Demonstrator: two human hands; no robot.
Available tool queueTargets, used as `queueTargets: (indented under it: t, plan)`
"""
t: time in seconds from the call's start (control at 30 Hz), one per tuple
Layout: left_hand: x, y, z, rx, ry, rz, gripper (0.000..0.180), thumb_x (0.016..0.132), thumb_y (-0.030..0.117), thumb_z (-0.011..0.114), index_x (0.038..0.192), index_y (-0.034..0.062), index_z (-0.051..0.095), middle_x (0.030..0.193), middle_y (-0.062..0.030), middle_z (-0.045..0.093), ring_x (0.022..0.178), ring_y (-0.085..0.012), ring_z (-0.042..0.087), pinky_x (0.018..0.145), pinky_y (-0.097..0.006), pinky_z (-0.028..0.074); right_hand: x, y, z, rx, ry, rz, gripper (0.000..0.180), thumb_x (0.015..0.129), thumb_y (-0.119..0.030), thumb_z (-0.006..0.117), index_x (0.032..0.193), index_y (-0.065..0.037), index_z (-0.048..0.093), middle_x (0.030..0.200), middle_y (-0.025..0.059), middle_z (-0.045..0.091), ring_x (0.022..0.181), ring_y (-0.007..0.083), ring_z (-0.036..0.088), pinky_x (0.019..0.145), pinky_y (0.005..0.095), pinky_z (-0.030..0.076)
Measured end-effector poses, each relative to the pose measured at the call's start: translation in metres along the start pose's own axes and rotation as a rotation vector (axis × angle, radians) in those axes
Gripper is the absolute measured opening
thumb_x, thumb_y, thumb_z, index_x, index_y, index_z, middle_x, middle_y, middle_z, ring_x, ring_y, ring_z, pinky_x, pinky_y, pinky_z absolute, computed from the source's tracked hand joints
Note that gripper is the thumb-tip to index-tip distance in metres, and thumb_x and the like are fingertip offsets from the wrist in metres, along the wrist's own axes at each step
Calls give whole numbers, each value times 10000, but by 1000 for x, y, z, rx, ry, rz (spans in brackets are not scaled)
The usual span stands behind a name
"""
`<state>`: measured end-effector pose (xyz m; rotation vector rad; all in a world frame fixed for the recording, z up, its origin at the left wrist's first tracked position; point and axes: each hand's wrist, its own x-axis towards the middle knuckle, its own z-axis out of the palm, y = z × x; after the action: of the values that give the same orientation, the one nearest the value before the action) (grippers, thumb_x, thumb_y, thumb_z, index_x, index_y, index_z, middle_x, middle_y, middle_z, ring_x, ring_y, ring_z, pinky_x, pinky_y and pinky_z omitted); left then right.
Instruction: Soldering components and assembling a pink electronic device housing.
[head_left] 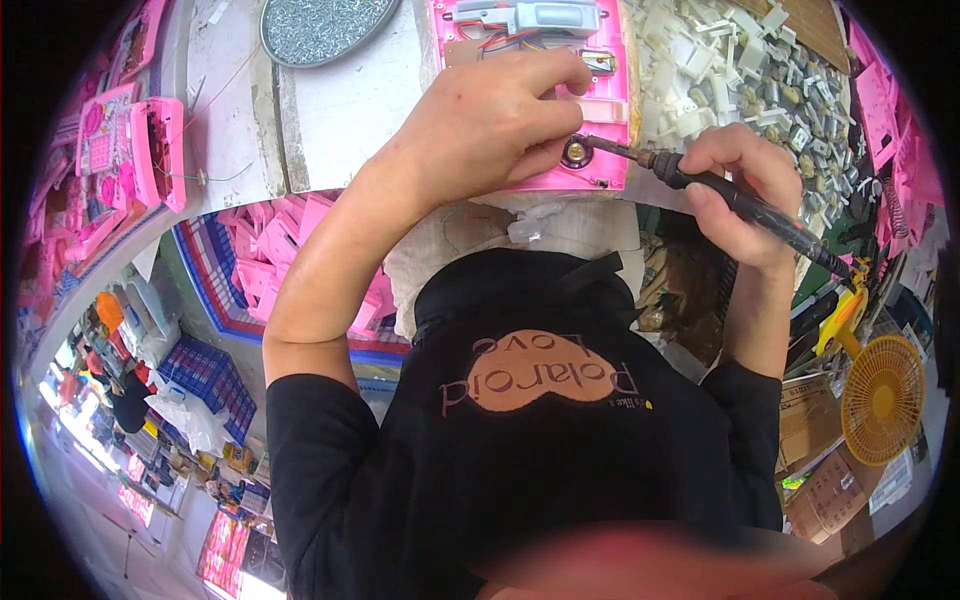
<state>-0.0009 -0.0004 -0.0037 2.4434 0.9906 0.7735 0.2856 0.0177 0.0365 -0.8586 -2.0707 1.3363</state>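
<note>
Head view: left hand (490,120) pins the light, rigid, likely brittle pink plastic housing (600,130) by its edge, while right hand (745,190) grips the soldering iron (740,205) by its insulated handle.

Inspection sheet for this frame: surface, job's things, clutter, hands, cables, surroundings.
Surface: white worktable, worn.
Job's things: pink plastic housing lying open, inner parts showing; soldering iron with its tip at a small round part.
Clutter: heap of white and grey small parts; round tray of screws; pink toy units at left.
Hands: left hand pinching at the housing; right hand gripping the iron.
Cables: thin wires inside the housing.
Surroundings: crate of pink shells, yellow fan, cardboard boxes.
</note>
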Motion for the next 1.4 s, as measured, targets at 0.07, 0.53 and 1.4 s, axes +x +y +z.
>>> queueTargets:
  t: [0.07, 0.53, 1.4]
  plan:
    - [0, 0, 0, 5, -5, 5, 133, 772, 81, 770, 869, 88, 679, 1125, -60, 669, 944, -269, 684, 772, -364, 568, 2, -1, -1, -13, -13, -1, 192, 793, -63, 719, 961, 21, 676, 751, 40, 646, 617, 102, 613, 581, 235, 446]
    - [-2, 0, 2, 13, 26, 10, 142, 771, 87, 775, 882, 88, 687, 1119, -58, 670, 966, -273, 686, 773, -370, 573, -19, -1, -10, 24, 120, -25, 219, 795, -69, 722, 983, 34, 676, 869, 71, 668, 718, 113, 626, 643, 250, 464]
    - [-21, 14, -1, -6, 133, -83, 282, 780, -17, 736, 1053, 55, 736, 1136, -149, 670, 889, -294, 688, 742, -376, 573, -187, 81, -219, 113, 1586, 283, 123, 909, -105, 768, 932, -28, 675, 701, 29, 613, 635, 139, 601, 598, 289, 521]
